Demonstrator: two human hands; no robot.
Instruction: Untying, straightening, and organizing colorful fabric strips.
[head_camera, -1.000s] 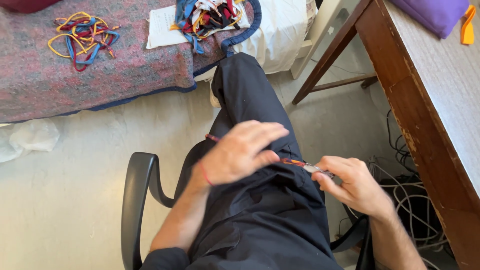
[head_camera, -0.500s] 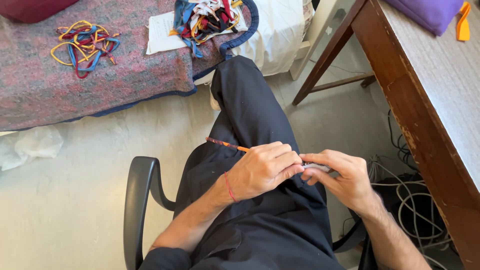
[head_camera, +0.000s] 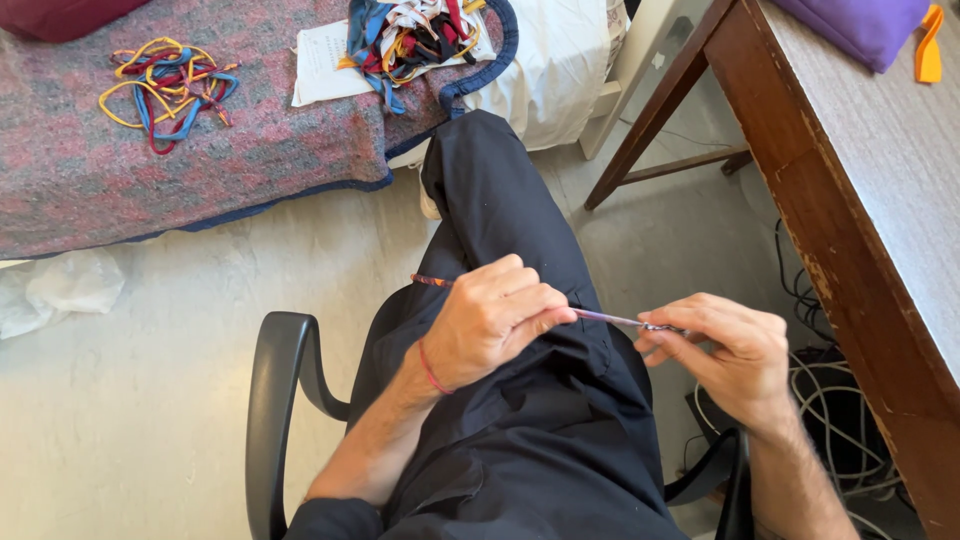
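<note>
I sit in a chair with my lap in dark trousers. My left hand (head_camera: 495, 320) is closed around a thin braided cord (head_camera: 605, 317), with a red thread on its wrist. The cord's orange-red end (head_camera: 428, 281) sticks out to the left of my fist. My right hand (head_camera: 725, 350) pinches the other end of the cord between thumb and fingers. The cord is stretched nearly straight between both hands above my right thigh.
A blanket-covered bed (head_camera: 80, 190) at the top holds a tangle of coloured cords (head_camera: 165, 85) and a heap of fabric strips (head_camera: 415, 35) on white paper. A wooden table (head_camera: 870, 190) stands at right, cables (head_camera: 830, 400) below it. Black chair armrest (head_camera: 275, 400) at left.
My left hand has slid left along the cord, away from my right hand, so a longer stretch of cord shows between them. My right hand stayed about where it was.
</note>
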